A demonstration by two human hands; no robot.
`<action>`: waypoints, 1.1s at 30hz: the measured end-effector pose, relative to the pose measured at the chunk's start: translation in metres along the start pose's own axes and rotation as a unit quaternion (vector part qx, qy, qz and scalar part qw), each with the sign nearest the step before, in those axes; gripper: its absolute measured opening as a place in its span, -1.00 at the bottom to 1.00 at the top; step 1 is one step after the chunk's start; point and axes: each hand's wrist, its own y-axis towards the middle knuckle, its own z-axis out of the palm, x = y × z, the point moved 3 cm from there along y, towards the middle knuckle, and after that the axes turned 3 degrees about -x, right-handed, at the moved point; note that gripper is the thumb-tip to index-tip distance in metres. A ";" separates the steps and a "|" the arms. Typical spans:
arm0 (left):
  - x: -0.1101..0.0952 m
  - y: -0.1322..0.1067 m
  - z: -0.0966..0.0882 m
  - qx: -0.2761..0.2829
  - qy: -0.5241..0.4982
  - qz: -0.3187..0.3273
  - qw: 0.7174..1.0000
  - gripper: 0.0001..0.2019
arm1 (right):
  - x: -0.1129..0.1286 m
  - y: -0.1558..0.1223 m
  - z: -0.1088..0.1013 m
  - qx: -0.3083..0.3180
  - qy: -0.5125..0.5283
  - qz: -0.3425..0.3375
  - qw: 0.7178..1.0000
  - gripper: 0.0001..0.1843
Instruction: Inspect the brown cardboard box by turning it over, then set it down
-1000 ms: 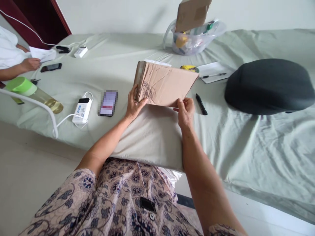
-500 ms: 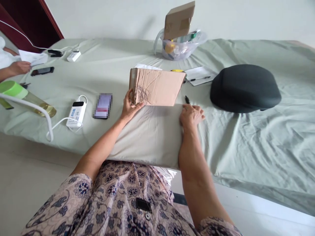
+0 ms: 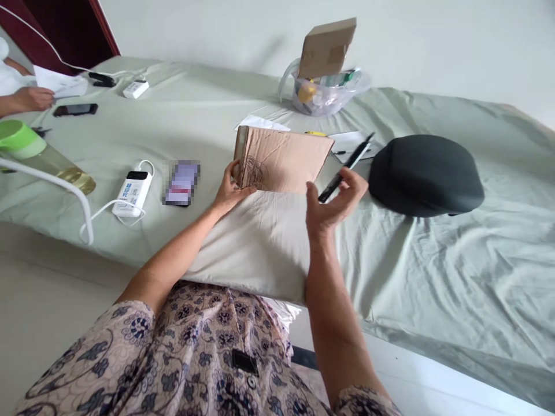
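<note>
My left hand (image 3: 228, 189) grips the left edge of a brown cardboard piece (image 3: 286, 159) that stands tilted on a pale pillow (image 3: 260, 248). Dark scribbles mark the cardboard near my thumb. My right hand (image 3: 333, 202) is raised just right of the cardboard, palm up, with a black pen (image 3: 344, 169) held across its fingers. The pillow lies at the bed's near edge against my lap.
A dark round cushion (image 3: 427, 176) sits to the right on the green sheet (image 3: 455, 271). A phone (image 3: 182, 182), a power bank (image 3: 130, 192) with white cable, and a green-capped bottle (image 3: 41, 156) lie left. A clear tub (image 3: 325, 89) with cardboard stands behind. Another person's hand (image 3: 28, 99) holds paper far left.
My right hand let go of the cardboard, reached down to the sheet beside the pillow, and has come up holding the black pen. The left hand kept its grip.
</note>
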 end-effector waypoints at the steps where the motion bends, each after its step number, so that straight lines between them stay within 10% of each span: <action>1: 0.000 -0.001 0.001 0.000 -0.004 -0.007 1.000 0.07 | 0.016 -0.004 0.001 0.011 0.034 -0.040 0.999 -0.33; 8: 0.003 -0.003 0.005 0.009 -0.028 0.008 1.000 0.01 | 0.096 -0.039 0.013 0.108 0.207 -0.254 0.938 -0.61; 15: 0.009 0.000 0.002 0.015 -0.012 0.019 1.000 0.03 | 0.091 -0.038 0.023 0.163 0.117 -0.162 0.966 -0.79; 23: 0.008 0.002 0.000 0.019 -0.012 0.008 1.000 0.20 | 0.075 -0.038 0.024 0.092 0.085 -0.085 0.988 -0.73; 33: 0.009 0.001 0.001 0.010 0.001 0.015 1.000 -0.01 | 0.089 -0.040 0.030 0.183 0.246 -0.088 0.948 -0.69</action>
